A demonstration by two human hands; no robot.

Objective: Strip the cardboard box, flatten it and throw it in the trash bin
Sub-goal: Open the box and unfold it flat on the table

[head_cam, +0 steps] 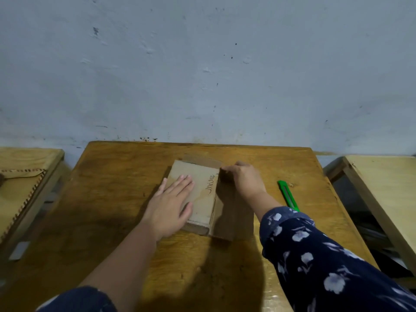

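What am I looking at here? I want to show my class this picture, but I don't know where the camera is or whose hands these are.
There is no machine: a person wears a camera on the head, so the one picture looks forward and down at their own two hands. On the wooden table lies a cardboard box. The left hand rests flat on top of it, holding it down. The right hand has its fingers curled at the box's far right corner, on a side flap; what exactly they pinch is hard to tell. A green utility knife lies untouched on the table to the right. No trash bin shows.
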